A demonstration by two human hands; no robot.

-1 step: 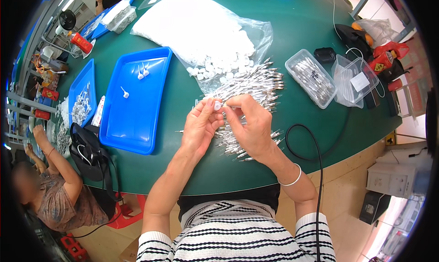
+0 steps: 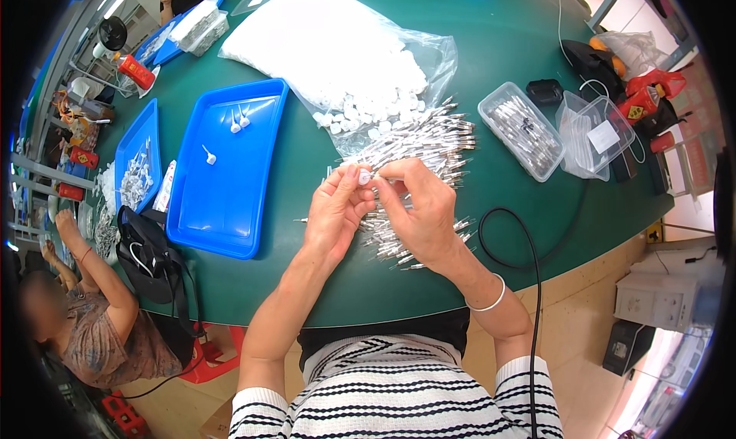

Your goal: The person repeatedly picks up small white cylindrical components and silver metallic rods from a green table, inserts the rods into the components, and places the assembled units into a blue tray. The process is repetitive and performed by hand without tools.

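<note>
My left hand (image 2: 334, 210) grips a small white plastic cap (image 2: 365, 177) between thumb and fingertips. Thumb and forefinger of my right hand (image 2: 423, 210) pinch together right against the cap; whatever thin part they hold is too small to make out. Both hands meet above a heap of thin silvery sticks (image 2: 433, 141) spread on the green table. Beyond it, a big clear bag (image 2: 437, 55) spills a mass of white caps (image 2: 372, 111). To the left lies a blue tray (image 2: 218, 209) holding three white caps with thin stems (image 2: 210, 157).
At right stand a clear box of sticks (image 2: 525, 132), empty clear containers (image 2: 594, 136) and a black case (image 2: 544, 92). A black cable (image 2: 529, 240) loops near my right forearm. Leftward are a smaller blue tray (image 2: 138, 170), a black bag (image 2: 149, 255) and a seated co-worker (image 2: 115, 324).
</note>
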